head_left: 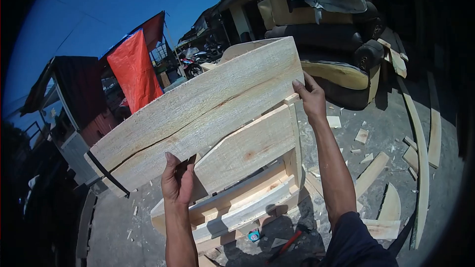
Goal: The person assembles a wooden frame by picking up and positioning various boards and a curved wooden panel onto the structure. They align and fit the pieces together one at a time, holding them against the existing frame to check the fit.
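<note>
Wooden plank (198,113), long axis rising rightward

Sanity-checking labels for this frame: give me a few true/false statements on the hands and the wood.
1. Both hands hold a wide wooden board. True.
2. The right hand grips the board's lower edge. False: it holds the right end; the left hand holds the lower edge.
3. The board shows a long crack. True.
4. A wooden frame stands below the board. True.
5. The tarp behind is green. False: it is orange-red.
</note>
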A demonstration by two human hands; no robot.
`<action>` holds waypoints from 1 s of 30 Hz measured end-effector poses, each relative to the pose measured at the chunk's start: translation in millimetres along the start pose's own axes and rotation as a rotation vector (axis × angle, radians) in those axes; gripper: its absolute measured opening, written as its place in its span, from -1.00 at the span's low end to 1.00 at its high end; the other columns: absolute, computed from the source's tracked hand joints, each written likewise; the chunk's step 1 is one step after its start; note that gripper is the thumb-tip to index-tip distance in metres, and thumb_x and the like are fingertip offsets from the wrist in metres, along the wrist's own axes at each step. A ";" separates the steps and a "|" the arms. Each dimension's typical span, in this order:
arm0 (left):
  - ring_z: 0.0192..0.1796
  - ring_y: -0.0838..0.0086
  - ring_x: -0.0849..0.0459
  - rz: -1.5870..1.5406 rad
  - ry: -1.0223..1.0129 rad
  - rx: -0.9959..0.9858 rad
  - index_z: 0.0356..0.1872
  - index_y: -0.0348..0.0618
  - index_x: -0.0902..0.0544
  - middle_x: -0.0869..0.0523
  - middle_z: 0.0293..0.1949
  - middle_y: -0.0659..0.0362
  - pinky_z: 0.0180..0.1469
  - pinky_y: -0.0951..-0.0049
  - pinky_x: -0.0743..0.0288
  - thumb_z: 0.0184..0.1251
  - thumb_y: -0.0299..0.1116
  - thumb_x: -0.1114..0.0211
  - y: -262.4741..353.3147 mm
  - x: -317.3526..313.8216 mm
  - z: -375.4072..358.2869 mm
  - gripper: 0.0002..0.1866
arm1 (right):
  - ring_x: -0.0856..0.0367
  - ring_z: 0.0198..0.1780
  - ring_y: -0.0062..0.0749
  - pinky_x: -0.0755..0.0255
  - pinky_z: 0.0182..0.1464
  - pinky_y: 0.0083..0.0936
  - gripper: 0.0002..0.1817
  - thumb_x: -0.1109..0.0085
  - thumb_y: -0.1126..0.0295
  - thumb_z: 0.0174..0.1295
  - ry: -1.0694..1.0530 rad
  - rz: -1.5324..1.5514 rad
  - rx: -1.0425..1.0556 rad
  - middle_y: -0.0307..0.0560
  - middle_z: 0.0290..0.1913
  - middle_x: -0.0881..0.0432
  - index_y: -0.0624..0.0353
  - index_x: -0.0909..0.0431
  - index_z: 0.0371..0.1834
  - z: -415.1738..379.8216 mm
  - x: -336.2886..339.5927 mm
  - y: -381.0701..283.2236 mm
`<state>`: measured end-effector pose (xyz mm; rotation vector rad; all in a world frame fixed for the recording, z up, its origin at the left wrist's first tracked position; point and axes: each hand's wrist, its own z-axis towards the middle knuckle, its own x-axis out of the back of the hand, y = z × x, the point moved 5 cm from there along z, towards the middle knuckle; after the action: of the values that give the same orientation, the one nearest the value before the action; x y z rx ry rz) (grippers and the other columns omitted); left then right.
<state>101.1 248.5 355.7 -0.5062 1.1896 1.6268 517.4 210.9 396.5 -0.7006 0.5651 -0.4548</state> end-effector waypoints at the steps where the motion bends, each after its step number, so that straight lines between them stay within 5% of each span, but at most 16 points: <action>1: 0.33 0.28 -0.52 0.018 -0.031 0.001 0.04 -0.28 -0.62 -0.71 0.10 0.05 0.58 -0.05 -0.13 0.39 -0.34 -0.37 0.9 0.6 -1.0 -0.70 | -0.63 0.09 -0.46 -0.50 0.15 -0.51 -0.39 -0.38 0.29 0.32 0.012 0.009 0.002 0.01 0.16 -0.67 0.29 -0.45 0.39 0.9 -1.1 1.3; 4: 0.36 0.33 -0.48 0.072 -0.037 -0.031 -0.16 -0.14 -0.74 -0.72 0.08 0.15 0.58 -0.03 -0.11 0.37 -0.28 -0.40 1.4 5.3 0.9 -0.83 | -0.60 0.15 -0.44 -0.45 0.23 -0.49 -0.37 -0.34 0.27 0.35 0.026 0.068 -0.009 0.02 0.26 -0.61 0.34 -0.40 0.42 -1.2 -2.7 5.9; 7: 0.40 0.22 -0.44 0.079 -0.003 -0.049 -0.07 -0.15 -0.72 -0.66 0.19 0.10 0.56 -0.13 -0.11 0.39 -0.25 -0.39 -1.1 -5.7 -1.7 -0.77 | -0.62 -0.03 -0.53 -0.49 0.08 -0.57 -0.37 -0.36 0.27 0.33 0.054 -0.040 0.007 -0.05 0.04 -0.71 0.29 -0.43 0.41 -0.9 -2.1 7.0; 9: 0.44 0.10 -0.38 0.066 -0.030 -0.043 -0.01 -0.16 -0.68 -0.61 0.25 0.05 0.55 -0.26 -0.08 0.40 -0.23 -0.38 -0.7 -2.7 1.3 -0.72 | -0.64 0.01 -0.51 -0.49 0.11 -0.56 -0.39 -0.39 0.29 0.31 0.065 -0.016 0.000 -0.02 0.08 -0.70 0.30 -0.46 0.38 -0.9 -0.4 6.5; 20: 0.44 0.18 -0.39 0.043 -0.075 -0.020 -0.06 -0.08 -0.71 -0.69 0.17 0.13 0.57 -0.28 0.02 0.42 -0.23 -0.36 -1.7 -6.3 -2.4 -0.79 | -0.62 0.12 -0.44 -0.45 0.17 -0.54 -0.35 -0.31 0.30 0.37 0.055 0.010 -0.020 0.05 0.27 -0.60 0.36 -0.34 0.45 -11.0 -8.6 -0.3; 22: 0.44 0.21 -0.39 0.011 -0.040 -0.036 -0.09 -0.08 -0.71 -0.67 0.20 0.15 0.57 -0.27 -0.01 0.40 -0.23 -0.37 2.3 -7.2 -4.9 -0.80 | -0.63 -0.03 -0.52 -0.45 0.09 -0.58 -0.32 -0.32 0.22 0.37 0.040 -0.036 -0.075 -0.04 0.11 -0.69 0.36 -0.35 0.45 -16.0 -9.7 -7.3; 23: 0.44 0.24 -0.40 -0.098 0.054 -0.086 0.06 -0.11 -0.67 -0.63 0.24 0.11 0.57 -0.19 -0.07 0.40 -0.23 -0.37 6.8 5.6 -3.6 -0.70 | -0.62 -0.05 -0.54 -0.45 0.08 -0.58 -0.33 -0.33 0.21 0.36 0.043 -0.012 -0.031 -0.05 0.06 -0.70 0.39 -0.39 0.41 -19.9 -13.0 -15.8; 28: 0.41 0.23 -0.45 -0.058 -0.096 -0.346 0.38 -0.20 -0.41 -0.57 0.30 0.04 0.56 0.03 -0.20 0.40 -0.26 -0.37 50.5 -101.9 -5.4 -0.41 | -0.62 -0.17 -0.56 -0.49 -0.09 -0.58 -0.43 -0.43 0.10 0.27 0.093 -0.052 0.140 -0.03 -0.15 -0.73 0.44 -0.59 0.07 -44.0 -27.9 -68.6; 30: 0.40 0.23 -0.47 -0.028 -0.206 -0.435 0.35 -0.24 -0.43 -0.56 0.31 0.01 0.56 0.05 -0.22 0.40 -0.28 -0.37 70.9 -143.0 15.7 -0.43 | -0.62 -0.23 -0.54 -0.49 -0.13 -0.57 -0.44 -0.42 0.05 0.26 0.025 -0.275 -0.010 -0.01 -0.22 -0.73 0.39 -0.61 0.00 -55.5 -31.5 -79.0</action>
<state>98.1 194.2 506.5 -0.6055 0.6739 1.8710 443.3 148.9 427.8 -0.7868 0.4967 -0.7179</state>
